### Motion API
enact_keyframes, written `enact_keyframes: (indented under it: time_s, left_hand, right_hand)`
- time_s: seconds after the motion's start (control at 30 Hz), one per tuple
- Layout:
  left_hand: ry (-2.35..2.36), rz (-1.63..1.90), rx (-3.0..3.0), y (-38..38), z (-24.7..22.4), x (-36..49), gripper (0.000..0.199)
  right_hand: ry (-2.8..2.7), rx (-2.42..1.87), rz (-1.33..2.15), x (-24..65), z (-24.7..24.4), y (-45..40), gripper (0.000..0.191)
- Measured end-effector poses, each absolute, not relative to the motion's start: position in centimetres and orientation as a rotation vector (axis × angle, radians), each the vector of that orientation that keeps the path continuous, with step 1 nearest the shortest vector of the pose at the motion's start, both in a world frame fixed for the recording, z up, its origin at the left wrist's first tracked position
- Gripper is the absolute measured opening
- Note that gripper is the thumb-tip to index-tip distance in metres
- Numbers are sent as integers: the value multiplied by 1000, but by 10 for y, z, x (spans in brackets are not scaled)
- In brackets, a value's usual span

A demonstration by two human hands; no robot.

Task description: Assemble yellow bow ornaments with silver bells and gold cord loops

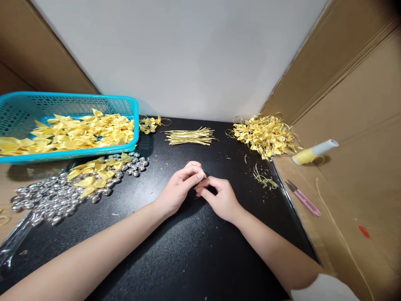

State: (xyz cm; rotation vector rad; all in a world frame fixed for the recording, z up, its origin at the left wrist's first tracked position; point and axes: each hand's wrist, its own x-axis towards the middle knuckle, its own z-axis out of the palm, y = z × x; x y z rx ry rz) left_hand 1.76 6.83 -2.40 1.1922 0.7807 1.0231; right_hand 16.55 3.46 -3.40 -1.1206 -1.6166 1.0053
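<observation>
My left hand (181, 184) is closed in a pinch, just above the black tabletop. A small bit of yellow ribbon (204, 173) shows at its fingertips; the rest is hidden. Against it, my right hand (219, 196) pinches a thin gold tie (200, 182) between thumb and index finger. The fingertips of both hands nearly touch. Beyond them lies a bundle of straight gold ties (190, 136). To the left, loose yellow ribbon bows (97, 175) rest on a spread of small shiny silver balls (59, 196).
A blue basket (136, 125) of yellow ribbon bows stands at the left. Finished-looking bows with gold loops form a pile (266, 133) at the back right. Gold offcuts (265, 179), pink-handled snips (303, 198) and a white-and-yellow spool (315, 151) lie right. Cardboard walls flank the table.
</observation>
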Motion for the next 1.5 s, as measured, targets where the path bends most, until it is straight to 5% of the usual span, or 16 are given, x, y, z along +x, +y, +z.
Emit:
enact_keyframes:
  time_s: [1.5]
  left_hand:
    - [607, 848, 1264, 63, -4, 16, 24]
  right_hand:
    - [-1694, -1089, 1004, 170, -40, 39, 27]
